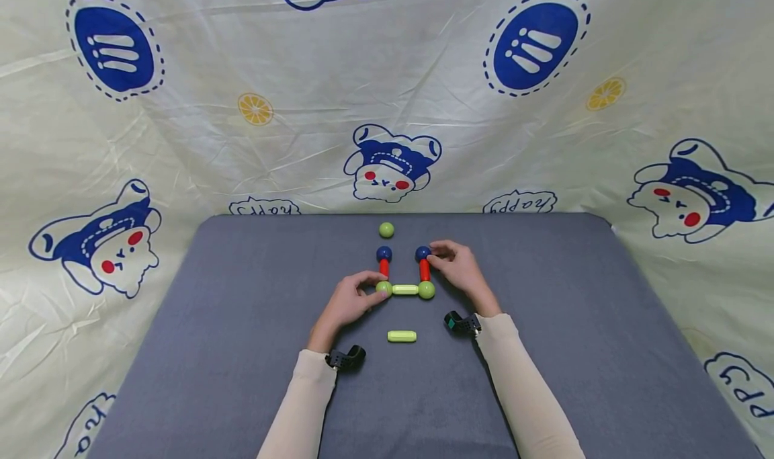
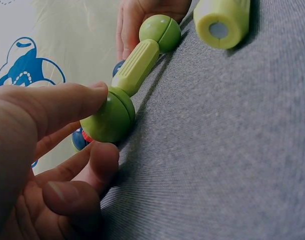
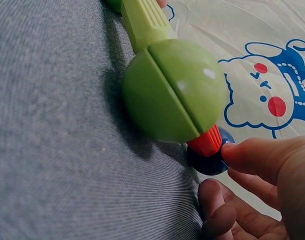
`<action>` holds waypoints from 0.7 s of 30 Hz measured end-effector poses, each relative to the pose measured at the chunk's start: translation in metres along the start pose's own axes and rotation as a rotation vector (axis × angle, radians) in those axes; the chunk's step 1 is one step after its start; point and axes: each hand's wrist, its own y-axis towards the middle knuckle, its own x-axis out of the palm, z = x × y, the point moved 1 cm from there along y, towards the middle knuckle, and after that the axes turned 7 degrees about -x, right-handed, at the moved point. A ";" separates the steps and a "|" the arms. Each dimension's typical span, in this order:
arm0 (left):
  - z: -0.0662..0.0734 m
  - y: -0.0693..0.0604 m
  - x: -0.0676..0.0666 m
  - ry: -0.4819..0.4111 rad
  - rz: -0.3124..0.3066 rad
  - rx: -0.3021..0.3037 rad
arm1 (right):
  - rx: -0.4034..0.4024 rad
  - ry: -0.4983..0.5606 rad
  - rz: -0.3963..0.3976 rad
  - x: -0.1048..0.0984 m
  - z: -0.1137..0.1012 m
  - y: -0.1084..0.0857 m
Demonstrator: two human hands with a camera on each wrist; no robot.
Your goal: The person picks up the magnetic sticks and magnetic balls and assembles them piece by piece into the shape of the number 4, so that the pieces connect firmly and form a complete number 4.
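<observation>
A U-shaped frame of balls and rods lies on the cloth. Its near side is a light-green rod (image 1: pixel 405 289) between a left green ball (image 1: pixel 384 287) and a right green ball (image 1: pixel 426 290). From these, a left red rod (image 1: pixel 384 267) and a right red rod (image 1: pixel 424 271) run away to a left blue ball (image 1: pixel 383 253) and a right blue ball (image 1: pixel 422 253). My left hand (image 1: pixel 351 300) pinches the left green ball between thumb and fingers. At the far right end, my right hand (image 1: pixel 461 268) holds the right blue ball, thumb beside the red rod.
A loose light-green rod (image 1: pixel 402 337) lies nearer me, between the forearms. Beyond the frame sits a loose green ball (image 1: pixel 386 230). The grey table (image 1: pixel 242 351) ends at a printed curtain (image 1: pixel 302 156). Each wrist wears a black strap.
</observation>
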 end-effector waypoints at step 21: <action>0.001 0.000 0.000 0.017 0.000 0.016 | -0.038 -0.035 -0.085 -0.006 -0.011 -0.014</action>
